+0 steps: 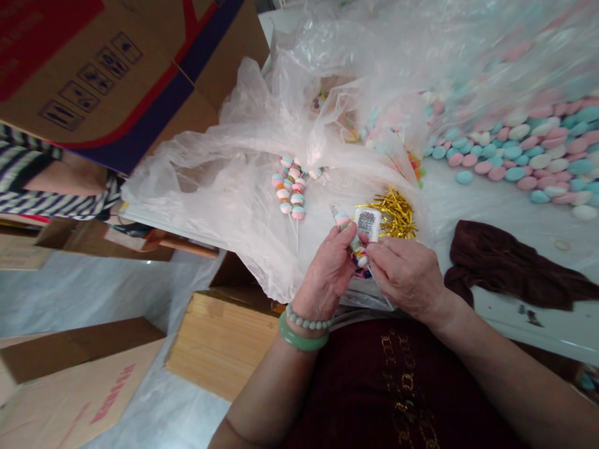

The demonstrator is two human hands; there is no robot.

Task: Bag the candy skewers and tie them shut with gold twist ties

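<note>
My left hand [330, 271] is closed around a candy skewer [344, 219] of pastel pieces in a clear wrapper, which points up and to the left. Close against its lower end, my right hand [407, 274] pinches the clear wrapper; the fingertips partly cover what is there. Just beyond my fingers lies a small white printed label [367, 223]. A pile of gold twist ties [397, 215] sits behind my right hand. Farther left, a few candy skewers [290, 190] of pink, white and blue pieces rest on the plastic sheet, sticks toward me.
Many loose pastel candies [519, 156] spread over the right of the table, under crumpled clear plastic [374, 37]. A dark brown cloth [510, 265] lies at right. A large carton [154, 68] stands at left, beside another person's striped sleeve [23, 165]. Open cardboard boxes [88, 386] are below.
</note>
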